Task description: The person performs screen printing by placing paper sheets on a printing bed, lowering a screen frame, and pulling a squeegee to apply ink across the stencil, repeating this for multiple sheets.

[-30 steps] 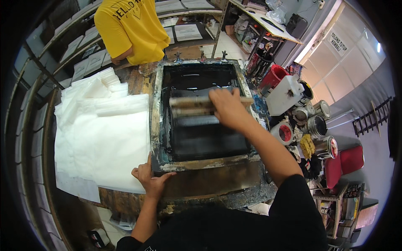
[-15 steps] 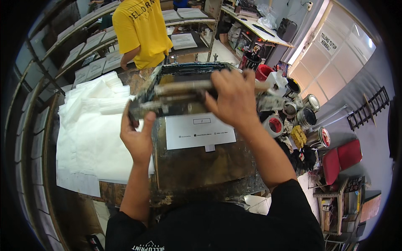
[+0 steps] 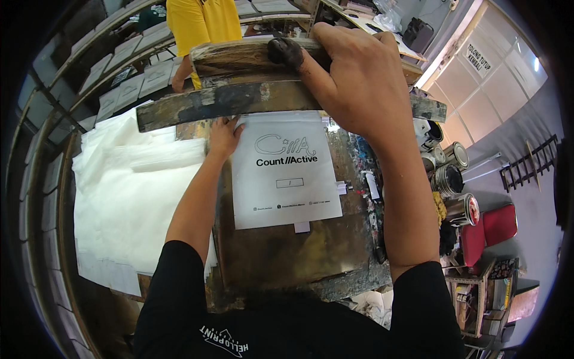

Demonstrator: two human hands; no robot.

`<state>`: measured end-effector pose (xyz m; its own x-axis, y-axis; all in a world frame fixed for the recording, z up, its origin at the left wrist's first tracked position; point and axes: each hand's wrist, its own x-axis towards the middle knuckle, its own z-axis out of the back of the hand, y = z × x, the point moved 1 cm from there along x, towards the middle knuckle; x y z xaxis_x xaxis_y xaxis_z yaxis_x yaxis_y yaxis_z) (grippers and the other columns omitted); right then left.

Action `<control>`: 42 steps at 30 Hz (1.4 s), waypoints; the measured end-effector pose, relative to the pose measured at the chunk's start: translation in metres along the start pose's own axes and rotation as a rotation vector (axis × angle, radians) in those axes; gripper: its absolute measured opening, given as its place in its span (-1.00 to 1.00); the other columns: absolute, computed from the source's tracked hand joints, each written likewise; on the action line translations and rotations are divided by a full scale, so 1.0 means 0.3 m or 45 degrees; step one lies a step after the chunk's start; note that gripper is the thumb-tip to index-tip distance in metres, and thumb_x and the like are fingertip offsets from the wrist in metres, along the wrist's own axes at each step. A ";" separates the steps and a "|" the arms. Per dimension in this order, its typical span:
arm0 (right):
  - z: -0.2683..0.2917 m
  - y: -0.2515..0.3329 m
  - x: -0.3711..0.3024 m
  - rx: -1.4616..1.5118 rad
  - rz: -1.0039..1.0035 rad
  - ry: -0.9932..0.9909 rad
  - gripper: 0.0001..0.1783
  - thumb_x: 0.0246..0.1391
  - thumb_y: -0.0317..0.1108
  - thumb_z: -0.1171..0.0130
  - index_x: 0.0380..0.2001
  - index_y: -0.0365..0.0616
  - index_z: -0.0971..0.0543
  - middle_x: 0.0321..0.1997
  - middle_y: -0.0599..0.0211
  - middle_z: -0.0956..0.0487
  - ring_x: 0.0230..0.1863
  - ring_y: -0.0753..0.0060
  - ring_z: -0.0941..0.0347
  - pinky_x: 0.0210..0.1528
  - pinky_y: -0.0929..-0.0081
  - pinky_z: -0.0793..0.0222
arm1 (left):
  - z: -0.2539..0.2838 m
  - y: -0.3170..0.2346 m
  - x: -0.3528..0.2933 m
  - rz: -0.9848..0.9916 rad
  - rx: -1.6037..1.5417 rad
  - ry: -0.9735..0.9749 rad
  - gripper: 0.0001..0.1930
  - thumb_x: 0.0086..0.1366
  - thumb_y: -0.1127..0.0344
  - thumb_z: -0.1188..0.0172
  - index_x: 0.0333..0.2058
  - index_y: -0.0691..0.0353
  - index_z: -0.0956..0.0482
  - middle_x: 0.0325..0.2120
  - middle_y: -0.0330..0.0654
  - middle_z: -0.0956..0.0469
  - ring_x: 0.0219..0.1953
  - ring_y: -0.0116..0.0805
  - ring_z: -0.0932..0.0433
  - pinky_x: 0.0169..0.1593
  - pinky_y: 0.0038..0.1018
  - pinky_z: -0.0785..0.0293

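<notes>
A wooden screen-printing frame [image 3: 239, 102], dark with ink, is tilted up toward me. My right hand [image 3: 359, 78] grips its raised near edge together with a wooden squeegee [image 3: 239, 57]. Beneath the frame lies a white plastic bag [image 3: 284, 170] with a fresh black print, flat on the stained brown printing board [image 3: 299, 251]. My left hand [image 3: 224, 136] rests on the bag's upper left corner, fingers pressing it down under the lifted frame.
A stack of white unprinted bags [image 3: 131, 197] lies left of the board. Several ink cans [image 3: 445, 179] stand at the right, beside a red stool [image 3: 493, 224]. A person in a yellow shirt [image 3: 203, 21] works beyond the frame. Shelves of sheets [image 3: 128, 78] run along the back left.
The frame swung up from flat on the board to fully raised. My left hand left the frame's edge and reached under it to the printed bag's corner.
</notes>
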<state>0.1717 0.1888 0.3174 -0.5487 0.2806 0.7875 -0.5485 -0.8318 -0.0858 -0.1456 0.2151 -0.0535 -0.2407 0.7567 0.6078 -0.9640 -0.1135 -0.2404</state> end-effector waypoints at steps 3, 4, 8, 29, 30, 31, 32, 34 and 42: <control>-0.004 -0.012 -0.009 0.013 -0.012 0.046 -0.43 0.33 0.19 -0.17 -0.29 -0.17 -0.70 -0.38 0.09 -0.69 -0.22 -0.03 -0.63 0.03 0.02 -0.28 | -0.020 -0.007 -0.018 -0.112 0.013 -0.120 -0.73 0.40 0.14 -0.39 -0.04 0.11 -0.84 -0.19 0.01 -0.63 -0.16 0.05 -0.63 -0.05 -0.14 -0.57; -0.002 -0.015 -0.009 0.006 0.002 0.059 -0.48 0.32 0.12 -0.18 -0.23 -0.19 -0.69 -0.36 0.04 -0.67 -0.21 -0.09 -0.61 0.03 0.02 -0.28 | -0.011 -0.020 -0.020 -0.097 -0.075 -0.120 -0.73 0.40 0.13 -0.39 -0.05 0.12 -0.84 -0.22 0.01 -0.65 -0.20 0.04 -0.64 -0.08 -0.13 -0.57; 0.004 -0.021 0.013 -0.015 0.025 0.069 -0.51 0.30 0.07 -0.19 -0.17 -0.20 -0.70 -0.31 -0.04 -0.68 -0.17 -0.16 -0.60 0.07 0.02 -0.30 | 0.084 -0.101 0.003 0.108 -0.397 -0.110 -0.74 0.41 0.15 -0.38 -0.12 0.21 -0.83 -0.34 0.06 -0.71 -0.35 0.02 -0.68 -0.20 -0.12 -0.58; 0.034 0.043 -0.067 -0.045 -0.077 0.173 -0.45 0.35 0.01 -0.17 0.13 -0.26 -0.64 -0.02 -0.14 -0.71 0.06 -0.21 -0.59 0.22 0.00 -0.26 | 1.268 0.669 -0.699 0.934 0.209 -0.930 -0.70 0.54 0.19 -0.26 -0.28 0.34 -0.73 -0.56 -0.18 -0.66 -0.56 -0.36 -0.59 -0.40 -0.38 -0.51; 0.032 0.043 -0.073 -0.093 -0.079 0.185 -0.44 0.35 0.00 -0.17 0.14 -0.27 -0.63 0.00 -0.15 -0.71 0.07 -0.20 -0.59 0.22 0.01 -0.26 | 1.292 0.714 -0.714 0.892 0.320 -0.935 -0.70 0.53 0.19 -0.25 -0.27 0.34 -0.74 -0.55 -0.15 -0.67 -0.54 -0.31 -0.62 -0.38 -0.34 -0.53; 0.030 0.042 -0.079 -0.063 -0.059 0.160 -0.44 0.35 -0.01 -0.18 0.15 -0.28 -0.63 0.01 -0.15 -0.71 0.08 -0.19 -0.59 0.22 0.01 -0.26 | 1.310 0.758 -0.731 0.897 0.375 -0.933 -0.70 0.53 0.19 -0.25 -0.27 0.34 -0.74 -0.53 -0.12 -0.69 -0.52 -0.25 -0.65 -0.36 -0.31 -0.55; 0.025 0.040 -0.084 -0.074 -0.046 0.152 -0.44 0.35 -0.02 -0.18 0.15 -0.28 -0.63 0.02 -0.15 -0.71 0.09 -0.19 -0.59 0.23 0.01 -0.26 | 1.318 0.798 -0.752 0.938 0.386 -0.939 -0.70 0.52 0.19 -0.24 -0.26 0.34 -0.75 -0.52 -0.10 -0.71 -0.50 -0.19 -0.69 -0.34 -0.27 -0.57; 0.016 0.035 -0.092 -0.067 -0.019 0.102 -0.48 0.34 0.01 -0.20 0.04 -0.27 -0.64 -0.08 -0.11 -0.70 0.02 -0.18 -0.60 0.19 0.01 -0.27 | 1.315 0.867 -0.795 0.960 0.462 -0.896 -0.69 0.52 0.17 -0.22 -0.25 0.33 -0.76 -0.48 -0.06 -0.74 -0.47 -0.11 -0.72 -0.30 -0.22 -0.60; 0.030 0.056 -0.125 -0.010 0.028 0.034 -0.52 0.31 0.07 -0.25 -0.24 -0.24 -0.61 -0.29 -0.02 -0.68 -0.13 -0.17 -0.60 0.09 -0.02 -0.28 | 1.252 0.743 -0.848 1.213 0.935 -0.699 -0.52 0.50 0.08 -0.28 0.11 0.43 -0.65 -0.09 0.12 -0.71 -0.01 0.07 -0.66 0.08 -0.07 -0.55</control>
<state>0.1887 0.1600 0.2919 -0.5773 0.2750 0.7689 -0.5409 -0.8342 -0.1077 -0.3418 -0.2444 0.0225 -0.7002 -0.1510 0.6978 -0.1878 -0.9040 -0.3840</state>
